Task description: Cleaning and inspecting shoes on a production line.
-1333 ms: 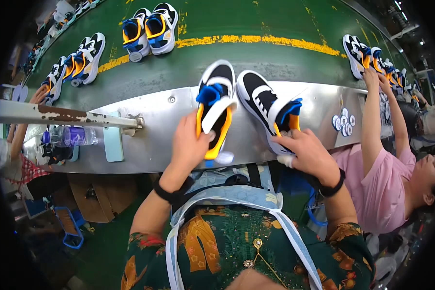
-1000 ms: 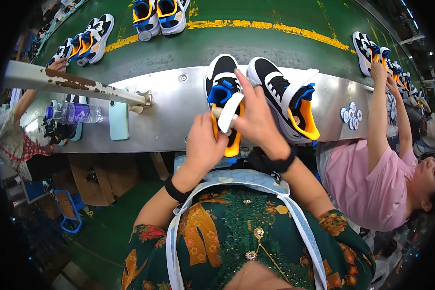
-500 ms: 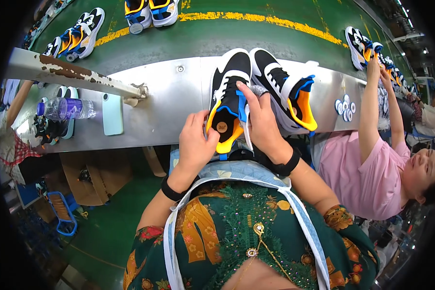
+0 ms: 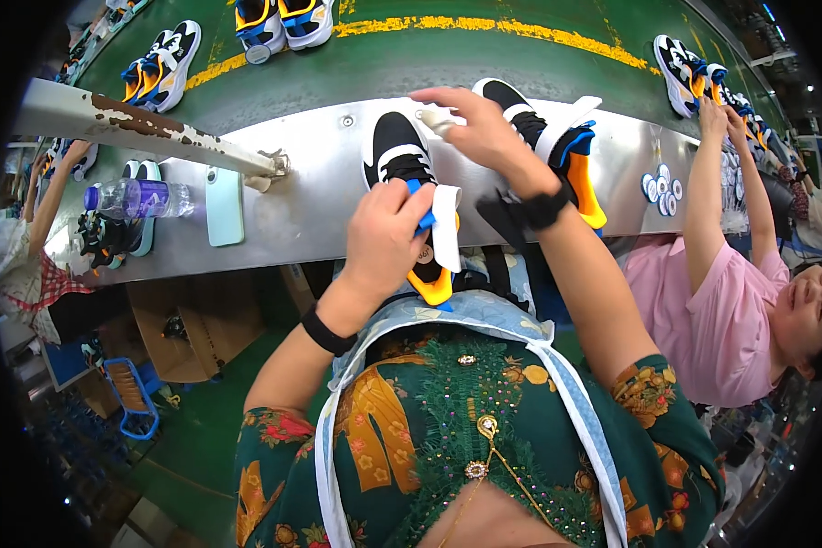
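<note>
Left hand (image 4: 381, 235) clamped on shoe tongue (image 4: 426, 220); right hand (image 4: 484, 132) spread apart; printed insole label (image 4: 425, 256).

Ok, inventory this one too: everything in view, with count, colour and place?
Near shoes: two, black-white with blue and orange, on bench
Far shoes: several, similar colours, on green surface
Bench: one, silver, centre
Green surface: one, yellow-lined, beyond bench
Pole: one, chipped white, left
Bottle: one, clear-purple, left
Phone: one, pale blue-green, beside bottle
Discs: several, white-blue, right
Carton: one, brown, lower left
Co-workers: at least two, one in pink, both sides
Background clutter: uncountable
Left hand: one, black wristband, gripping left near shoe
Right hand: one, black wristband, open between near shoes
</note>
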`<action>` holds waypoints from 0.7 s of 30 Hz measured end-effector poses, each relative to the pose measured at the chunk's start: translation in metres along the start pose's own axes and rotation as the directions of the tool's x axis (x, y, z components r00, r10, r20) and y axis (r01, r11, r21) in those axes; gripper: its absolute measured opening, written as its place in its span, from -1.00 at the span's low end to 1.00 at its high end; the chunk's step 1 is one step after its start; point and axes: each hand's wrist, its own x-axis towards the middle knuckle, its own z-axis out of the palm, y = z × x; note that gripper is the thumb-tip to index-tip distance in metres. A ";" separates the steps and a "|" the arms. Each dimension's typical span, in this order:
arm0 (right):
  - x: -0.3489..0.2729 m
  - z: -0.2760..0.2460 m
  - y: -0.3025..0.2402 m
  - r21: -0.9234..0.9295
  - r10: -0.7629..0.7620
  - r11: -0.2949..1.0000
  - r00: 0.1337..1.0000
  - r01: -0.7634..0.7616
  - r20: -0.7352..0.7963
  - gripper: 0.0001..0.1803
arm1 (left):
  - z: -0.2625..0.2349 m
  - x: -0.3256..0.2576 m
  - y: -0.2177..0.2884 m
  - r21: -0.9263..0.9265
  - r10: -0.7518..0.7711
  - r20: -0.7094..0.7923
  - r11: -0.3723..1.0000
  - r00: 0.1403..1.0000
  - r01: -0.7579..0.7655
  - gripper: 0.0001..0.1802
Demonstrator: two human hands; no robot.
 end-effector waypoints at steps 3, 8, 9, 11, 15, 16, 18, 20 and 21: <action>0.018 0.042 0.020 -0.218 -0.045 0.972 0.981 0.087 0.189 -0.63 | 0.003 -0.004 0.006 0.051 0.011 -0.033 0.999 0.999 -0.009 -0.54; -0.009 0.051 0.024 -0.248 0.067 0.968 0.983 -0.023 0.170 -0.63 | -0.001 -0.041 0.017 0.033 0.023 0.034 0.999 0.999 -0.024 -0.64; -0.012 0.050 0.021 -0.247 0.130 0.965 0.979 -0.089 0.157 -0.61 | -0.005 -0.042 0.016 0.039 0.002 0.048 0.999 0.999 -0.004 -0.62; -0.012 0.049 0.022 -0.268 0.141 0.959 0.978 -0.096 0.156 -0.58 | -0.005 -0.032 0.016 0.054 0.056 0.096 0.997 0.994 -0.061 -0.61; -0.018 0.034 0.019 -0.179 0.152 0.975 0.982 -0.130 0.113 -0.40 | -0.014 -0.037 0.017 -0.054 0.062 0.181 0.997 0.981 -0.053 -0.53; -0.027 0.024 0.017 -0.080 0.134 0.989 0.982 -0.124 0.130 -0.32 | -0.019 -0.043 0.019 -0.121 -0.051 0.174 0.990 0.983 0.073 -0.53; -0.049 0.004 0.002 0.148 0.095 0.981 0.974 -0.126 0.205 -0.17 | -0.023 -0.050 0.015 -0.289 -0.232 0.071 0.926 0.970 0.243 -0.50; -0.080 -0.010 -0.005 0.182 0.089 0.972 0.948 -0.150 0.307 -0.17 | -0.023 -0.049 0.013 -0.288 -0.210 -0.045 0.939 0.977 0.189 -0.41; -0.094 -0.013 -0.013 0.232 0.064 0.962 0.942 -0.146 0.328 -0.18 | -0.017 -0.046 0.009 -0.285 -0.211 -0.050 0.940 0.976 0.188 -0.41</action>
